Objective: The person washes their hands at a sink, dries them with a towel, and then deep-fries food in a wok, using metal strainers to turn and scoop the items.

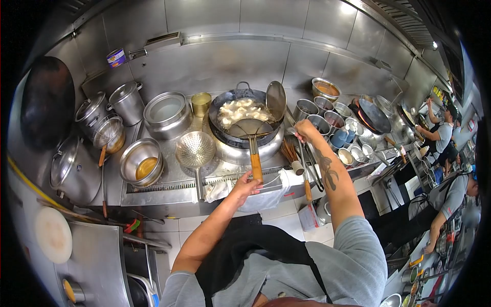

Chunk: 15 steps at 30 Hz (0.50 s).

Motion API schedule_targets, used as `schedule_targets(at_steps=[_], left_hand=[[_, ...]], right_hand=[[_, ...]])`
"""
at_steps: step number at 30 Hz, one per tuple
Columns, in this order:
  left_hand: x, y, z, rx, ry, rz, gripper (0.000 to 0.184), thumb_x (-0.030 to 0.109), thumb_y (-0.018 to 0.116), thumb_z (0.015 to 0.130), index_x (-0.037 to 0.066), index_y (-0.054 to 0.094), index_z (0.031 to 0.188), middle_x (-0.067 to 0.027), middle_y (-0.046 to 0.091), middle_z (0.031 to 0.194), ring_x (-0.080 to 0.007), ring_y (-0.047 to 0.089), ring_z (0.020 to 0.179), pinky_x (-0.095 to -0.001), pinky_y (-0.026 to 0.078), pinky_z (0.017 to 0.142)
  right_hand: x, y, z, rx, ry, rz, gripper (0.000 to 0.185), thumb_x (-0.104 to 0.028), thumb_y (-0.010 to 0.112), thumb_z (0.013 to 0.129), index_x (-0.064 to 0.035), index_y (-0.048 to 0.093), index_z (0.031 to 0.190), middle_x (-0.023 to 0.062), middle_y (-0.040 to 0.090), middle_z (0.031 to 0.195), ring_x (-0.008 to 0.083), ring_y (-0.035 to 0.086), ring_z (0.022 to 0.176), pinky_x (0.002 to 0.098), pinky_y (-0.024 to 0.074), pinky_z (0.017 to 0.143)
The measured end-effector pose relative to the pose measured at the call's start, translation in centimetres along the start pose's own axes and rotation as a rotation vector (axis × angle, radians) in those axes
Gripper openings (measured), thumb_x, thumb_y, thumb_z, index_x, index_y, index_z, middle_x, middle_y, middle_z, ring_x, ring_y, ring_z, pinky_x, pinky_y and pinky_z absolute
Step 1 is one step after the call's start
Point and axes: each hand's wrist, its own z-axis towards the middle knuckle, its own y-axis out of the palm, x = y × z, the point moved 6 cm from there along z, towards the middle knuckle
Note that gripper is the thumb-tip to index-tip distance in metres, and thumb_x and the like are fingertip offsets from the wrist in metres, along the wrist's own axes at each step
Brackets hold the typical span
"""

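My left hand grips the lower end of the wooden handle of a wire-mesh strainer. Its bowl rests across the near side of a wok. Pale pieces of food bubble in oil inside the wok. A fist, my right hand, is closed around the metal handle of a round skimmer, whose disc stands tilted at the wok's right rim. Below that hand hang a bamboo brush and a long utensil with a wooden handle.
Left of the wok stand a perforated ladle, a steel bowl, a large pot and a tin can. Several seasoning containers and another wok are on the right. Co-workers work further right.
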Motion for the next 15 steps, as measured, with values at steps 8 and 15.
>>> schedule_targets(at_steps=[8,15], left_hand=[[0.0,0.2,-0.2,0.012,-0.004,-0.024,0.066,0.017,0.063,0.088,0.006,0.026,0.142,-0.0112,0.06,0.11,-0.0219,0.062,0.097,-0.035,0.05,0.078],[0.2,0.6,-0.6,0.035,-0.013,-0.02,0.065,0.017,0.064,0.087,0.007,0.028,0.14,-0.011,0.061,0.109,-0.0215,0.062,0.094,-0.0351,0.05,0.077]], right_hand=[[1.2,-1.4,-1.1,-0.138,0.059,0.322,0.016,-0.012,0.047,0.092,0.0003,0.052,0.101,0.0089,0.057,0.062,0.014,0.047,0.039,0.0309,0.0398,0.034],[0.2,-1.5,-0.6,-0.143,0.021,0.371,0.017,-0.012,0.044,0.093,0.0003,0.05,0.104,0.0081,0.057,0.064,0.0135,0.048,0.039,0.03,0.0415,0.035]])
